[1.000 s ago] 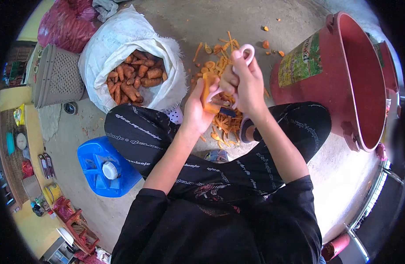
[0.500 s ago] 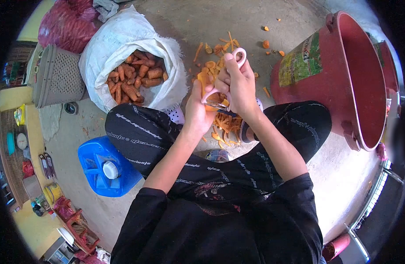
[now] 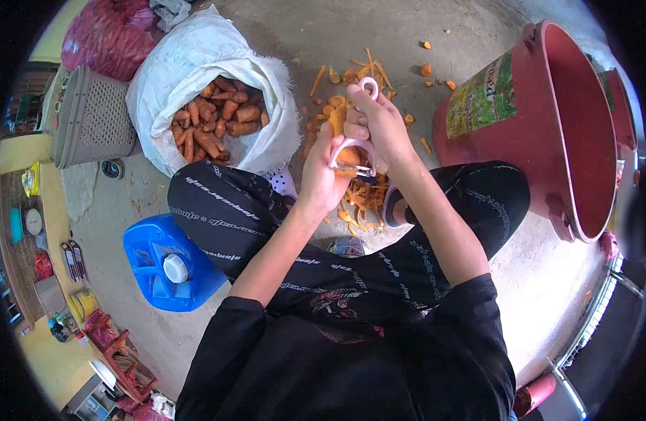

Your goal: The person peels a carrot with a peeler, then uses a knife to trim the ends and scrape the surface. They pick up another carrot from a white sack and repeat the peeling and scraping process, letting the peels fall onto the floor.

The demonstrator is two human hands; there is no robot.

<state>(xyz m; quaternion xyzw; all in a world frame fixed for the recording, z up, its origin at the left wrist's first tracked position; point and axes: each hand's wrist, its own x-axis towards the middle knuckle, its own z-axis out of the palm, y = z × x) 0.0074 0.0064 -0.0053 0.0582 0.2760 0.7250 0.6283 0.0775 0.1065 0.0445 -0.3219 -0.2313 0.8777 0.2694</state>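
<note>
My left hand (image 3: 323,172) is closed round a carrot (image 3: 338,121), whose bright orange, peeled upper end sticks out above the fingers. My right hand (image 3: 380,130) grips a pale pink peeler (image 3: 368,87) by its handle. The peeler's metal blade (image 3: 352,169) lies across the carrot's lower part, close to my left palm. Part of the carrot is hidden behind the peeler and fingers. Below and beyond both hands, a heap of orange peelings (image 3: 365,198) and cut carrot bits covers the floor between my feet.
A white sack (image 3: 189,63) of unpeeled carrots (image 3: 209,137) lies open at the left. Beside my left knee is a blue jerrycan (image 3: 149,256). A large red bucket (image 3: 491,133) leans at the right. Grey baskets (image 3: 102,116) and a red mesh bag (image 3: 109,38) stand far left.
The peeler has tilted and shifted slightly right and down, so its blade now shows more clearly. Both hands stay closed, and the left has moved slightly right with the carrot.
</note>
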